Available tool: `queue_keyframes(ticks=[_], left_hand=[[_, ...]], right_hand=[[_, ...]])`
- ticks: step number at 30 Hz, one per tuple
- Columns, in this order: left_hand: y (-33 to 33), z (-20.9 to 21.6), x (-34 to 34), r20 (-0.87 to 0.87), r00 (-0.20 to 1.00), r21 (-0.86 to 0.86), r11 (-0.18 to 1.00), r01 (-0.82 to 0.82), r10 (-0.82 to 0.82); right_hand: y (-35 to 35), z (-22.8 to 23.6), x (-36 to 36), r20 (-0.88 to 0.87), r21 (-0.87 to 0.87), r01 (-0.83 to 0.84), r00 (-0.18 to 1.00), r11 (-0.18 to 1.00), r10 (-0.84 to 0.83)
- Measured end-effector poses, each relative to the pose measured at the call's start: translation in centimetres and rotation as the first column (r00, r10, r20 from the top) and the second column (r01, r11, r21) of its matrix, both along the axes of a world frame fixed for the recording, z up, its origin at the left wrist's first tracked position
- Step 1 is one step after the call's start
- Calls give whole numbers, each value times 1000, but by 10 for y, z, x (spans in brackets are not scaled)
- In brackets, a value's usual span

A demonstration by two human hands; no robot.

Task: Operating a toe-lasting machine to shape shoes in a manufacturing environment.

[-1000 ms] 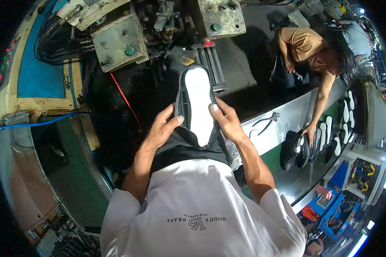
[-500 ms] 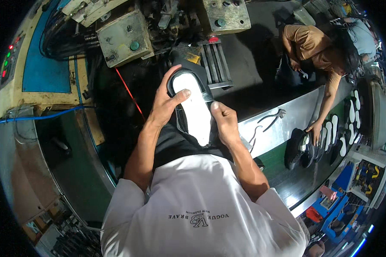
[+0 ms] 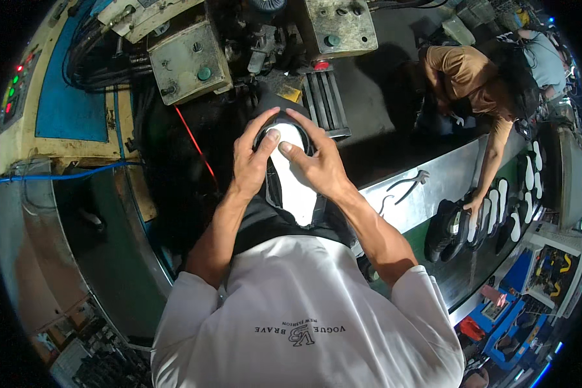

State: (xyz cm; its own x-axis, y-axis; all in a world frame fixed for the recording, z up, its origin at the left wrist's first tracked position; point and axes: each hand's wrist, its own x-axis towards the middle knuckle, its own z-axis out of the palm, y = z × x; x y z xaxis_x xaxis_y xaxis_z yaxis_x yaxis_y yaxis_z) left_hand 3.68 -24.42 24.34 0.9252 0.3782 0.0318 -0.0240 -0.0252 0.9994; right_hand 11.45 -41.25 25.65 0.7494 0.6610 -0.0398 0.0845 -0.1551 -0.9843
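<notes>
Between my two hands is a black shoe upper (image 3: 273, 184) with its white sole-shaped bottom (image 3: 295, 187) turned up toward me. My left hand (image 3: 255, 155) wraps the far left end, its thumb pressed on the white bottom. On the other side my right hand (image 3: 315, 158) grips the same end, thumb also on the white surface beside the left one. The fingers of both hands curl over the far rim. The near end of the upper rests by my lap.
A machine with a metal control box (image 3: 189, 64) stands ahead. Pliers (image 3: 409, 186) lie on the metal ledge (image 3: 427, 171) at right. Beyond is a green conveyor (image 3: 427, 278) with several black shoes (image 3: 441, 229), where a co-worker's hand (image 3: 475, 204) reaches in.
My right hand has moved from the shoe upper's right side to its far end, thumb now on the white bottom. The co-worker's hand has shifted slightly among the shoes.
</notes>
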Motion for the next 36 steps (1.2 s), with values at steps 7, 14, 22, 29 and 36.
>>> queue_keyframes(ticks=[7,14,22,29,36], left_hand=[[14,-9,13,21,999,41,999,24,-25],[11,-14,19,8,999,182,982,42,-44],[40,-5,24,-5,989,272,951,144,-148],[49,-13,19,132,959,132,964,233,-250],[44,-21,22,190,930,-24,946,325,-314]], right_hand=[[1,-15,8,-10,6,80,997,997,-80],[2,-21,-1,48,-108,117,992,987,-112],[-17,4,15,17,-131,-107,994,986,110],[-55,26,64,-322,-11,-341,891,940,319],[-19,6,63,-99,18,-403,910,915,403]])
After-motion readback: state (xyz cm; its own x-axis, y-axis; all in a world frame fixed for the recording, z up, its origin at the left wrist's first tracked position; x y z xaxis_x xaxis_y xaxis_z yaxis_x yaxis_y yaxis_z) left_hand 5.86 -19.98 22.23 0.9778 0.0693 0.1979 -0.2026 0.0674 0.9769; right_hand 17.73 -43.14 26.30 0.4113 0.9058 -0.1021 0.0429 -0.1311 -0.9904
